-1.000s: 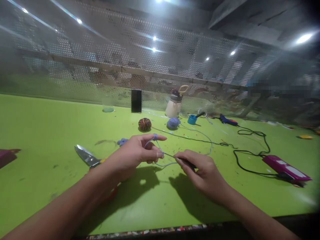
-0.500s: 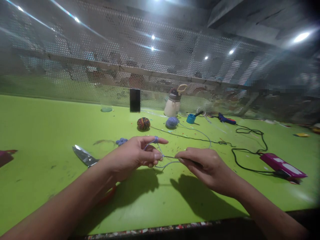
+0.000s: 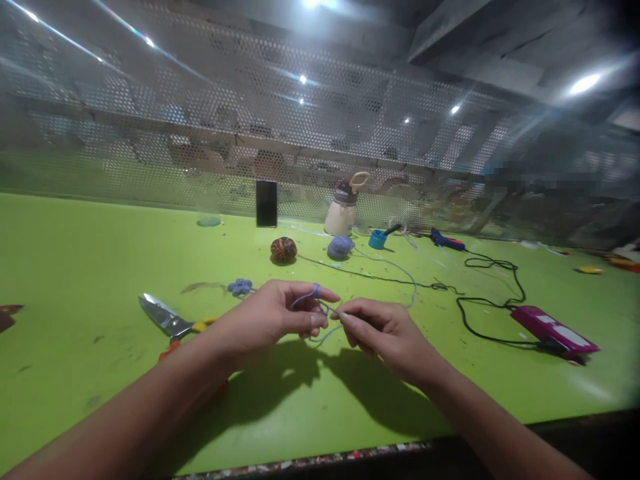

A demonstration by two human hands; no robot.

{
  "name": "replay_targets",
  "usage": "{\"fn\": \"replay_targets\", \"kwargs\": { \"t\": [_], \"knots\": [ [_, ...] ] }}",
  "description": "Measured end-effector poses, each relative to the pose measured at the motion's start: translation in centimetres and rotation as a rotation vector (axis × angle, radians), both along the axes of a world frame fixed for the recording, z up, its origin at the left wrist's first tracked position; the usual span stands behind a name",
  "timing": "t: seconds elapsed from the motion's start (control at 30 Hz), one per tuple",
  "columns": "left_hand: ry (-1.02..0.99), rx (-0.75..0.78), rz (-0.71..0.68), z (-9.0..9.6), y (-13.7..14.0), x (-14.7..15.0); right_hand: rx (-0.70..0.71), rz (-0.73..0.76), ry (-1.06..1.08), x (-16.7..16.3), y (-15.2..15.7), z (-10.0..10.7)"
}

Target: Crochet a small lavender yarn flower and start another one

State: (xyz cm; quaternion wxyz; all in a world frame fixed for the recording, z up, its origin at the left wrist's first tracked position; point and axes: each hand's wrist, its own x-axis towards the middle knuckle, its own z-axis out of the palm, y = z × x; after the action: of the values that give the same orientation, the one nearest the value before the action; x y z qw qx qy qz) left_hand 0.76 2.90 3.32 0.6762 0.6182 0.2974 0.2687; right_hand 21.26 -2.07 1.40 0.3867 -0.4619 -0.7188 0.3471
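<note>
Blue-purple yarn [image 3: 317, 291] is wrapped around the index finger of my left hand [image 3: 280, 310], and its thumb pinches a strand against the other fingers. My right hand [image 3: 385, 330] is closed on a thin dark crochet hook [image 3: 336, 311]; most of its shaft is hidden by the fingers. The hook's tip meets the yarn loop right beside my left fingertips. A loose strand hangs below, between both hands. Behind them lies the blue-purple yarn ball [image 3: 341, 247], its strand trailing right. A small crocheted flower [image 3: 241, 287] rests left of my left hand.
Scissors [image 3: 167, 319] lie partly under my left forearm. A multicoloured yarn ball [image 3: 283, 249], phone [image 3: 267, 204], bottle [image 3: 341, 212] and blue tape roll [image 3: 377, 239] stand farther back. At right are a glue gun [image 3: 447, 240] and a purple power strip [image 3: 555, 329] with black cable.
My right hand has moved left, close to my left hand, and the exposed length of hook between them has shortened. The whole view has shifted slightly.
</note>
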Motion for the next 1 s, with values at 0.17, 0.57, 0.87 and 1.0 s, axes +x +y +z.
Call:
{"fn": "replay_targets", "kwargs": {
  "t": [0.17,0.57,0.87,1.0],
  "knots": [
    [-0.069,-0.003,0.029,-0.1,0.15,0.07,0.009,-0.009,0.1,-0.47,0.28,-0.73],
    [-0.11,-0.098,0.163,0.55,0.04,-0.15,0.09,-0.008,0.059,-0.97,0.33,-0.39],
    [-0.013,0.033,0.227,0.13,0.66,-0.28,0.084,-0.007,0.052,-1.12,0.34,-0.6],
    [-0.04,0.028,0.271,-0.16,0.71,-0.08,0.028,0.003,0.061,-1.03,0.33,-0.29]
  ]
}}
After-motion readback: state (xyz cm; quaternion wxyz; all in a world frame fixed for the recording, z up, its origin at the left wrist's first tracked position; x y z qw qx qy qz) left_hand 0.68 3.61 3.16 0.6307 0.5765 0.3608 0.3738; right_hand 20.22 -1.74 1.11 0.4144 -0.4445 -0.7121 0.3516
